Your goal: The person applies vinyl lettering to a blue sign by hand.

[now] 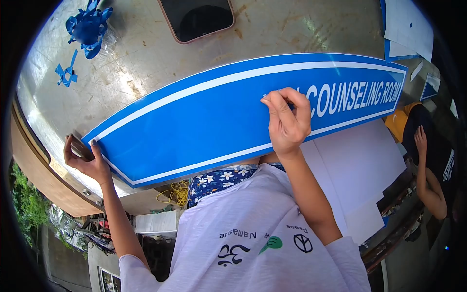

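A long blue sign (pixel 194 126) with a curved top, a white border line and the white words "COUNSELING ROOM" lies on a metal table. At its left end, my left hand (pixel 88 160) grips the corner, thumb on the face and fingers beyond the edge. Over the middle of the sign is my right hand (pixel 289 121), closed in a pinch just left of the lettering and covering part of it. A tiny pale bit shows by the pinched fingertips, too small to name.
A phone (pixel 197 17) lies on the metal table (pixel 146 63) beyond the sign. Crumpled blue scraps (pixel 87 29) are at the upper left. White sheets (pixel 350 170) extend at the right, near another person's arm (pixel 428 185). Yellow cord (pixel 175 192) hangs below the table edge.
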Demonstrator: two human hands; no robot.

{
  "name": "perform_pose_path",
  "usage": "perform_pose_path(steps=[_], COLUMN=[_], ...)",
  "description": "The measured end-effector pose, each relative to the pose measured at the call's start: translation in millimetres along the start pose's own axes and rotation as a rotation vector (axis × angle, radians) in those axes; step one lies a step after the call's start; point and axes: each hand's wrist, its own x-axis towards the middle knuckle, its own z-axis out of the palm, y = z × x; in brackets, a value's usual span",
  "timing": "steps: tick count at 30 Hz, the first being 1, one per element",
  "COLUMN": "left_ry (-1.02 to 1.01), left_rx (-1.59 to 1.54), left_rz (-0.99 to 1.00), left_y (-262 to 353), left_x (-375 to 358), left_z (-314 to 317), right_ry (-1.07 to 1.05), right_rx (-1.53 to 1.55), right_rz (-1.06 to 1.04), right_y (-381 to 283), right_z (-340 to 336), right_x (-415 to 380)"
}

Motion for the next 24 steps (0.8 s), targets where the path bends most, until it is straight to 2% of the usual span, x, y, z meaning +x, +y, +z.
perform_pose_path(steps=[11,17,19,24], left_ry=[-0.015,0.0,0.002,-0.004], left_rx=[-0.006,-0.031,-0.026,-0.002], left_rz=[0.004,0.001,0.003,-0.004], left_y=[-2.9,-3.5,-3.7,-6.5], left_x=[-0.7,-0.3,-0.3,-0.6], left_z=[-0.8,-0.6,-0.7,-2.1], right_ry=[0.012,-0.06,-0.149,-0.166], right_rx=[0.061,0.02,0.019,0.023], right_rz=[0.046,0.106,0.122,0.113], right_y=[1.3,-2.7,-2.8,-4.8], right_z=[-0.7,-2.9,-5.1,-0.7], right_x=[0.3,1.5,3.6,6.9])
